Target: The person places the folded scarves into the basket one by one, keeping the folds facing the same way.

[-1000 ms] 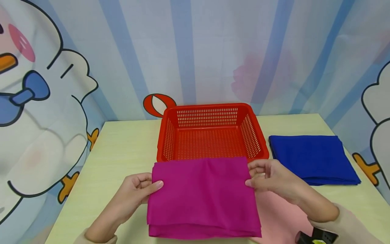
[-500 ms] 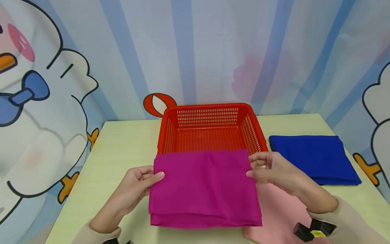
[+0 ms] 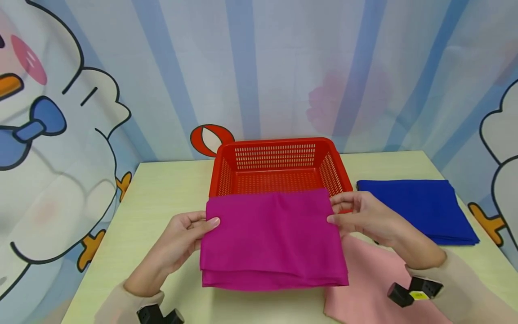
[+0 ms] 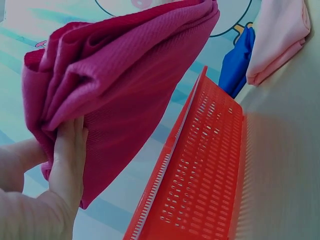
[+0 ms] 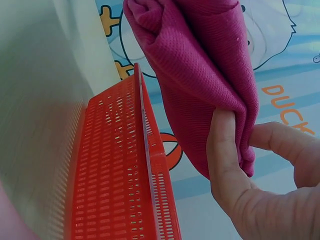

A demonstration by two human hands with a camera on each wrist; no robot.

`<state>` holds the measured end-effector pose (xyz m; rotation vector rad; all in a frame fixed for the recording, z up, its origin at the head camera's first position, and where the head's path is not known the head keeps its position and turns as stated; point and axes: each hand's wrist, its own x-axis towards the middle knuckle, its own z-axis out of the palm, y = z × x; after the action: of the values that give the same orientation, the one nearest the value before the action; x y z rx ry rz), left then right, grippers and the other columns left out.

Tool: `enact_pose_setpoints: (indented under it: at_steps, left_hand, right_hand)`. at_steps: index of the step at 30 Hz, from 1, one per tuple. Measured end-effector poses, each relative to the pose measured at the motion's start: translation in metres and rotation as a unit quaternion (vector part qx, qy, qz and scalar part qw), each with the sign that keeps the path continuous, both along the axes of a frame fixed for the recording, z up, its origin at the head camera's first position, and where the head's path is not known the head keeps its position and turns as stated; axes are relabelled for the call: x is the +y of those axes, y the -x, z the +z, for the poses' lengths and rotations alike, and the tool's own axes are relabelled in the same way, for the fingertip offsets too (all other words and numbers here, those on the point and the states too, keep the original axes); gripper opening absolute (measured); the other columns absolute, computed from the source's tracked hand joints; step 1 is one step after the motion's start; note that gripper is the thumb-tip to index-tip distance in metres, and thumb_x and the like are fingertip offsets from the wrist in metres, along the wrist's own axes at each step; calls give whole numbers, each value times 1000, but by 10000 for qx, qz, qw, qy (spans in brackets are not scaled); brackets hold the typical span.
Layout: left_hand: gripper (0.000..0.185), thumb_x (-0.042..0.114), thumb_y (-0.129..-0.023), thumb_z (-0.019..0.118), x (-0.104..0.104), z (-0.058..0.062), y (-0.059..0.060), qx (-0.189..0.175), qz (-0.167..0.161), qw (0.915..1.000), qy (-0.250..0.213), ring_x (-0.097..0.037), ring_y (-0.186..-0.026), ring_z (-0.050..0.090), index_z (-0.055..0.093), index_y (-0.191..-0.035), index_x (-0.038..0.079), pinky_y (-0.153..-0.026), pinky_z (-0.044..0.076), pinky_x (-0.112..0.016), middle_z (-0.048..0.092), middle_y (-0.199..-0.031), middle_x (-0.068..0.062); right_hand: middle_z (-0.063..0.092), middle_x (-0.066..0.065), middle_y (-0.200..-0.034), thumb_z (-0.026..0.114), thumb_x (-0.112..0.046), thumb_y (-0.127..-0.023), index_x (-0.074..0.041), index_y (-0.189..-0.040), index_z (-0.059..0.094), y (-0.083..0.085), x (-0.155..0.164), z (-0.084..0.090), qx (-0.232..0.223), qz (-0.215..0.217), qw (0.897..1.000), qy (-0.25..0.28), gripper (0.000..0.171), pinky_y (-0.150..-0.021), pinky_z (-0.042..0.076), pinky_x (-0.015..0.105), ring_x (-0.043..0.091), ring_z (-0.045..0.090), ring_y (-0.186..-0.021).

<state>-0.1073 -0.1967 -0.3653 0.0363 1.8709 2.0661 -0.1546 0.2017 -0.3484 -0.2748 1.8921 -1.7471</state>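
Pinching the folded magenta cloth (image 3: 273, 238) w/ my left hand (image 3: 184, 236) & right hand (image 3: 362, 218) (one per side), its far edge over the red basket's (image 3: 279, 168) near rim.

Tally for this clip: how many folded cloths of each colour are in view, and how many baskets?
Magenta cloth, held by the left hand and right hand: 1
Blue cloth: 1
Pink cloth: 1
Red basket: 1
Total: 4 things, 3 cloths and 1 basket.
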Motion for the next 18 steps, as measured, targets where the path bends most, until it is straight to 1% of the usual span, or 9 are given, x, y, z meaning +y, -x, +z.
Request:
enact_pose_setpoints:
  at_steps: [3, 7, 12, 15, 18]
  left_hand:
    - [42, 12, -100, 61, 0, 1, 4, 15, 24, 10000, 1, -21, -90, 72, 51, -129, -16, -83, 58, -37, 73, -103, -11]
    - [42, 12, -101, 61, 1, 1, 10, 64, 16, 10000, 27, -21, -90, 72, 50, -130, -16, -83, 58, -37, 73, -103, -11]
    - [43, 12, -101, 61, 1, 2, 20, 105, -37, 9999, 70, -21, -90, 72, 50, -132, -15, -84, 57, -37, 72, -105, -10]
    - [44, 13, -101, 61, 2, 3, 24, 115, -53, 9999, 102, -22, -92, 72, 50, -134, -14, -85, 57, -37, 71, -108, -11]
    - [45, 13, -101, 61, 2, 3, 29, 116, -55, 9998, 129, -22, -93, 72, 49, -136, -13, -85, 57, -37, 70, -111, -12]
  right_hand:
    - [58, 13, -98, 68, -3, -93, 16, -137, 34, 4, -1, 1, 4, 37, 10000, 22, 59, -69, 60, 39, 17, 66, -69]
    - [61, 11, -96, 66, -2, -94, 16, -136, 36, 10, 1, 1, -22, 49, 10000, 55, 55, -71, 60, 38, 16, 67, -69]
    - [59, 6, -91, 64, -2, -95, 16, -138, 33, 18, 5, 3, 5, 84, 9999, 60, 56, -72, 59, 32, 14, 66, -79]
    - [59, 5, -91, 63, -2, -96, 16, -142, 30, 23, 7, 4, 46, 158, 9998, 65, 60, -73, 58, 31, 14, 66, -85]
    - [59, 5, -93, 62, -3, -97, 15, -142, 29, 28, 7, 4, 41, 192, 9998, 39, 60, -72, 58, 31, 14, 64, -85]
